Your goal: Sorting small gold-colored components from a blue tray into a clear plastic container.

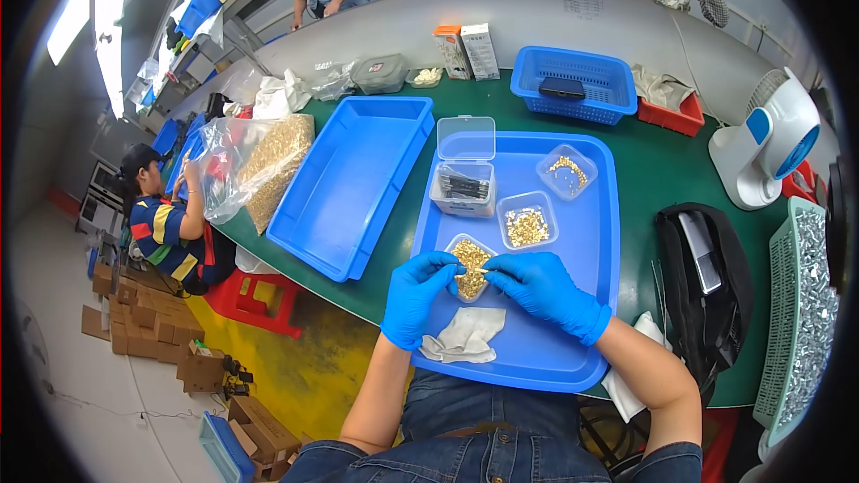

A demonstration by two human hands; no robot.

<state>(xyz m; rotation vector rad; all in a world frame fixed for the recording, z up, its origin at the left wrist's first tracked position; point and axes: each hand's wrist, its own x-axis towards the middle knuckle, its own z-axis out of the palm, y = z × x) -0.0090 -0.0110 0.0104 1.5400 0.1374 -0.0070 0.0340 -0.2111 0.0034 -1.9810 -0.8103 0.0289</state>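
Observation:
Both hands wear blue gloves and meet in a pinch above a small transparent box [468,293] of gold-coloured small parts. My left hand [417,297] is closed at the fingertips, with a tiny dark bit at their end that I cannot make out. Thumb and forefinger of my right hand [548,292] are pressed together on something too small to name. A crumpled white cloth [465,336] lies just below the box. Beyond the hands stand a transparent tub [528,220] of gold and pale pieces and another tub [566,172] with fewer gold pieces. All rest in a blue tray [586,340].
A lidded box [463,190] with dark strips stands in the tray. Left are a deep blue tray [344,188] and a bag of gold-coloured parts [277,165]. A black bag [707,286], white fan [769,139] and green basket [780,322] of metal parts border the right. Other people are nearby.

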